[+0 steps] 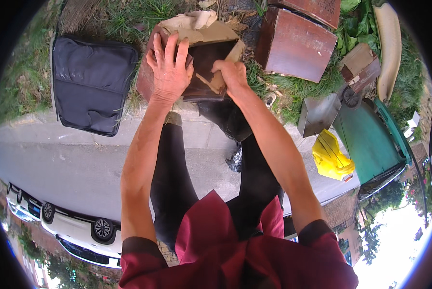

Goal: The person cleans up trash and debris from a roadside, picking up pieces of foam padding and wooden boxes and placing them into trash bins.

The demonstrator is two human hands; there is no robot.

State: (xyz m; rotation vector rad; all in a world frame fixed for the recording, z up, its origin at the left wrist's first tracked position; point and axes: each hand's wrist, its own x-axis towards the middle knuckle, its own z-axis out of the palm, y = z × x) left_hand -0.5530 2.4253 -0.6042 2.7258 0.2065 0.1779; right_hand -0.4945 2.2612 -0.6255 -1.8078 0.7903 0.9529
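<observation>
A torn reddish-brown cardboard box [149, 77] lies before me, its dark inside showing and its pale, ragged flaps [216, 33] bent outwards. My left hand [170, 67] lies over the box's left wall with fingers spread, the thumb at the edge of the opening. In my right hand [232, 74] is a torn cardboard strip [217, 83] at the right side of the opening. The fingertips of that hand are curled out of sight. Beneath the box, a black plastic bag [226, 117] sits between my legs.
To the left lies a black fabric case [91, 85]. Reddish-brown boxes [299, 47] stand on grass to the right, near a metal box [319, 113], a yellow bag [331, 155] and a green wheeled bin [367, 137]. White cars [80, 227] are parked across the road.
</observation>
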